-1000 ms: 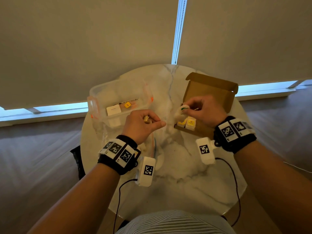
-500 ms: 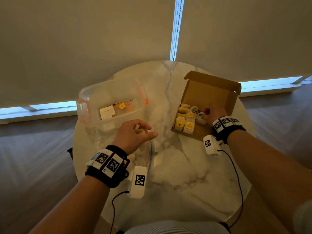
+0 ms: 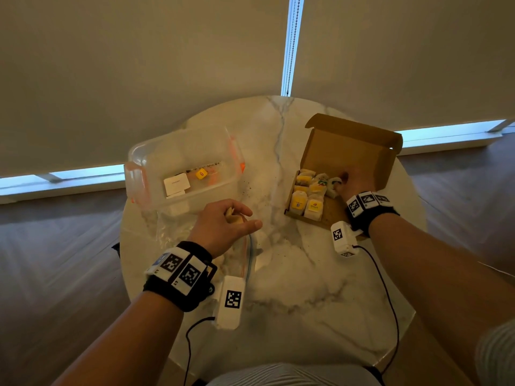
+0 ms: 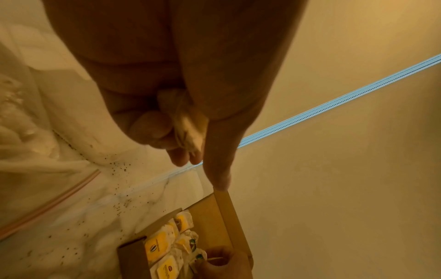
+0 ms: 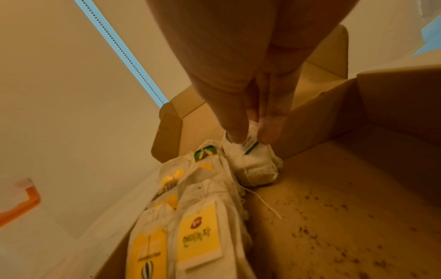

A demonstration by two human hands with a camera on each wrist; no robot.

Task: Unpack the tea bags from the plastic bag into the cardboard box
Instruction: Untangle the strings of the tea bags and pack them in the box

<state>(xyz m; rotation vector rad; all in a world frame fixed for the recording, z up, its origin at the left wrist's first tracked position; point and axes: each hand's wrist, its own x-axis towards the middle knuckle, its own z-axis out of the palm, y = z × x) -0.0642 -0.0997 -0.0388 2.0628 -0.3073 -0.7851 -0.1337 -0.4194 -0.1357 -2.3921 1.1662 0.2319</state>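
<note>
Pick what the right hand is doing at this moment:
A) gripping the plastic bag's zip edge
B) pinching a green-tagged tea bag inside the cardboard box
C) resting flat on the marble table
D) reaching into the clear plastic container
B: the right hand pinches a green-tagged tea bag low inside the cardboard box, beside the yellow-tagged bags already lying there.

Head overhead; wrists close, sharing box (image 3: 354, 151).

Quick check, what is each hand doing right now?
Left hand: fingers curled round a tea bag, above the plastic bag.
Right hand: pinching a green-tagged tea bag inside the cardboard box.
</note>
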